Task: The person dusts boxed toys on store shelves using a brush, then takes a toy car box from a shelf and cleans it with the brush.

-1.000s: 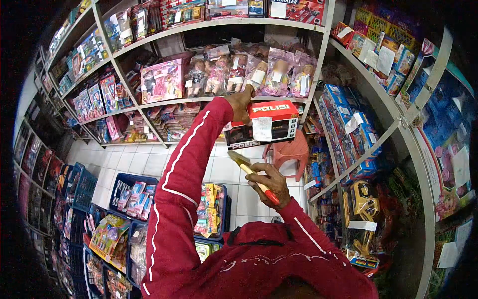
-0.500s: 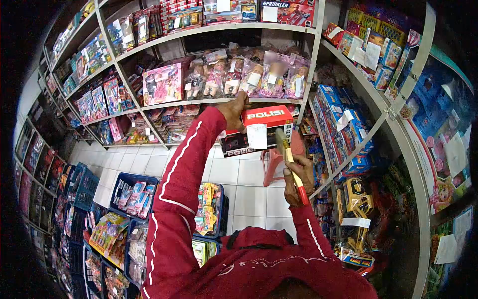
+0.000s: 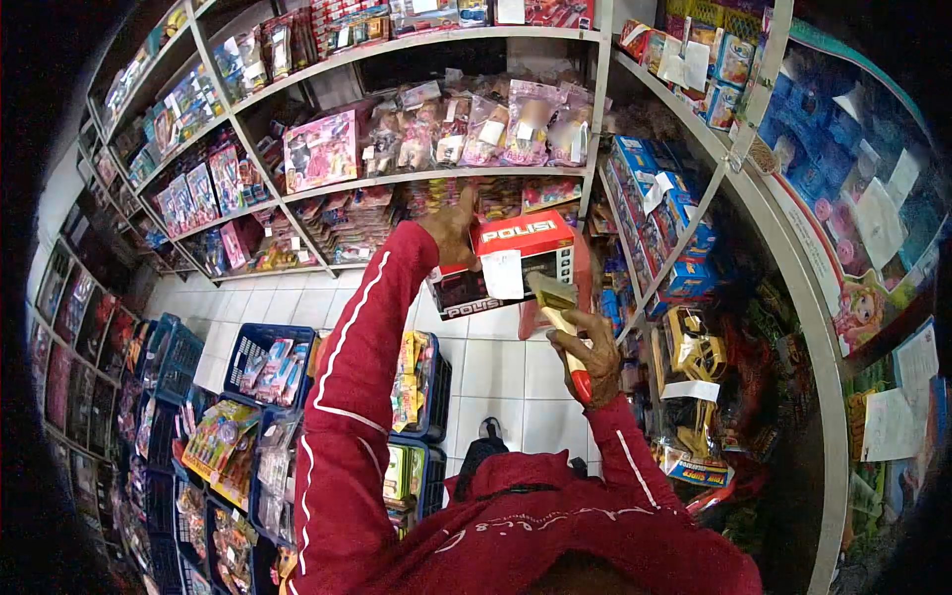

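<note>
A red and black box point(image 3: 526, 233) marked POLISI, with a white paper label on its front, is held up in mid-air by my left hand point(image 3: 453, 230) at its left end. The fingers show above the box's corner; part of the hand is hidden behind it. My right hand point(image 3: 592, 359) is closed round a brush point(image 3: 561, 312) with a pale and red handle. The bristles are at the lower right of the box's front; whether they touch it I cannot tell.
Bagged dolls point(image 3: 486, 129) fill a shelf ahead. Blue boxes point(image 3: 659, 218) and a yellow toy digger point(image 3: 689, 347) stand on the right shelves. Blue baskets point(image 3: 270, 367) of toys are on the floor at left. A red stool point(image 3: 583, 268) is behind the box.
The brush has moved from below the box to its lower right front. The box has shifted slightly left and down in view, and the camera view has turned to the right.
</note>
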`<state>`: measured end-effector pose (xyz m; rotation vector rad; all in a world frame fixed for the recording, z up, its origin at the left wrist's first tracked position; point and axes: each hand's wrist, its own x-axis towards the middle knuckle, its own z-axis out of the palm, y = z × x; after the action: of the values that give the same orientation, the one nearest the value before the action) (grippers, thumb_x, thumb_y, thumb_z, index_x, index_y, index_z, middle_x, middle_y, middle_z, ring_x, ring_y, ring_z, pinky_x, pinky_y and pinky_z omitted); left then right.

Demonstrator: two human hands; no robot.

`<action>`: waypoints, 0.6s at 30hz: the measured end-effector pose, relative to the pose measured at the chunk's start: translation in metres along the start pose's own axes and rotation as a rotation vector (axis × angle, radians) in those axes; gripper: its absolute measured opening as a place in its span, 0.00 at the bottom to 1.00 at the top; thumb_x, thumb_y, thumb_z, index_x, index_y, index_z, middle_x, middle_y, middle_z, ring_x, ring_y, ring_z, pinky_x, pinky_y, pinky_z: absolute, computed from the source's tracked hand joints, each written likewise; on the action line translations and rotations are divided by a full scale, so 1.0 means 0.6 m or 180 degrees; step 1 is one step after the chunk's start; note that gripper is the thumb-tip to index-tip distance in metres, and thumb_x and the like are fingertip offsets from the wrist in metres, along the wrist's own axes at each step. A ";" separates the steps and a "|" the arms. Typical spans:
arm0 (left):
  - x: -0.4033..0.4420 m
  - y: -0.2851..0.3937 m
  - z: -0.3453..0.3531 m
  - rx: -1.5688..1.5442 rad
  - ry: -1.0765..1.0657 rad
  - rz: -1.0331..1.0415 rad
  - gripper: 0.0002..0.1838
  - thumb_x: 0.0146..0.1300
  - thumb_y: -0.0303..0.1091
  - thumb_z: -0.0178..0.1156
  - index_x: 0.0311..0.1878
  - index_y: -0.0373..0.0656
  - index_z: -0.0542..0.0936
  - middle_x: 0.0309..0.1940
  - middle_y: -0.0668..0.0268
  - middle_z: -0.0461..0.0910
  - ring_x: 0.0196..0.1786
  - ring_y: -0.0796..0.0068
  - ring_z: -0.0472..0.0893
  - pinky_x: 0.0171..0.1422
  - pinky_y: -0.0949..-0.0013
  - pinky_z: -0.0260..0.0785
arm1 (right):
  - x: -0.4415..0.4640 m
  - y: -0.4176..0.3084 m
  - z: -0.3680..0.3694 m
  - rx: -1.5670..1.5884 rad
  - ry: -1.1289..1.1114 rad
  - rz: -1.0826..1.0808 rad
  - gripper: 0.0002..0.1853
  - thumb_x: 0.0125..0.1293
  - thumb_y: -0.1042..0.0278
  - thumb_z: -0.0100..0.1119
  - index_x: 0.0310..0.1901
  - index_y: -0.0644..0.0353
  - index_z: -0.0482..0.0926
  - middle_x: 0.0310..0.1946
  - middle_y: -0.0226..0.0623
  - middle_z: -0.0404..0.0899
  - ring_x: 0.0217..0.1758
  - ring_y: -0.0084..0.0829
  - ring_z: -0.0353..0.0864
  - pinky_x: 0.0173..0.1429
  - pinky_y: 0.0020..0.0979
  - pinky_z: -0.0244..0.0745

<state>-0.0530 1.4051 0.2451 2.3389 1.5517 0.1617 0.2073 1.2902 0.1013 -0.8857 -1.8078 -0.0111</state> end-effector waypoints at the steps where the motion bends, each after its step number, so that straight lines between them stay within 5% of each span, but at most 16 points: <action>1: -0.015 0.012 -0.002 -0.0067 -0.0014 -0.0078 0.60 0.41 0.35 0.77 0.68 0.36 0.42 0.58 0.43 0.71 0.60 0.48 0.73 0.65 0.57 0.66 | 0.002 -0.010 -0.009 -0.0057 0.0125 -0.0092 0.22 0.46 0.76 0.69 0.43 0.40 0.83 0.48 0.32 0.77 0.50 0.39 0.75 0.50 0.38 0.75; 4: -0.016 -0.021 0.032 -0.0193 0.0262 0.0211 0.59 0.41 0.33 0.77 0.69 0.38 0.43 0.56 0.44 0.73 0.60 0.48 0.73 0.64 0.58 0.66 | 0.015 -0.017 -0.027 -0.0235 0.0357 -0.0256 0.22 0.46 0.78 0.67 0.44 0.42 0.83 0.51 0.34 0.75 0.55 0.40 0.71 0.53 0.36 0.72; 12: -0.115 0.052 0.000 -0.0297 0.0437 0.0007 0.50 0.42 0.32 0.75 0.64 0.38 0.52 0.50 0.50 0.76 0.49 0.53 0.78 0.54 0.59 0.71 | -0.099 -0.068 -0.011 0.0155 -0.0538 -0.0164 0.19 0.49 0.73 0.66 0.43 0.39 0.84 0.51 0.34 0.76 0.53 0.41 0.75 0.52 0.37 0.76; 18: -0.117 0.041 0.024 0.0019 0.0381 0.0094 0.48 0.43 0.34 0.75 0.61 0.38 0.51 0.49 0.47 0.75 0.48 0.52 0.78 0.53 0.57 0.71 | -0.060 -0.197 0.020 0.0549 -0.0790 -0.0946 0.14 0.54 0.67 0.60 0.43 0.39 0.82 0.53 0.32 0.75 0.58 0.40 0.70 0.55 0.38 0.74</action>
<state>-0.0558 1.3297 0.2458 2.3972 1.5742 0.3097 0.1355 1.1897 0.1130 -0.5079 -2.1237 0.0671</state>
